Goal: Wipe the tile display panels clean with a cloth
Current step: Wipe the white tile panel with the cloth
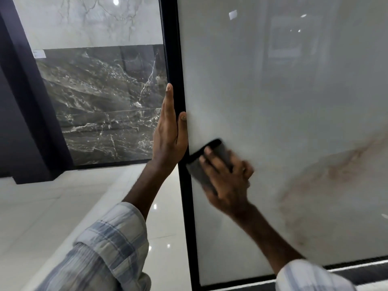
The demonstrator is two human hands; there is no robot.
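While the pale, glossy tile panel [283, 101] fills most of our view on the right, upright in its black frame [178, 59], we see faint brown veining across its lower right part and soft reflections of lights higher up. Behind and to the left of it stands another display panel, with a dark marble tile [100, 106] below and a light grey veined tile [90, 22] above it. A shiny white tiled floor [63, 206] spreads beneath them on the left.

Our sleeves are plaid, blue and white; the left sleeve [105, 248] is rolled back on the forearm. Our left hand [171, 131] holds the frame's edge: its fingers lie straight along the far side of the black bar, and the thumb comes round onto the front, touching the pale tile's margin. Our right hand [224, 177] presses a dark cloth [207, 162] flat against the pale panel, just beside the frame and below the left hand, with fingers spread over the cloth. That hand and the cloth are blurred, so we cannot tell the cloth's texture or folds.
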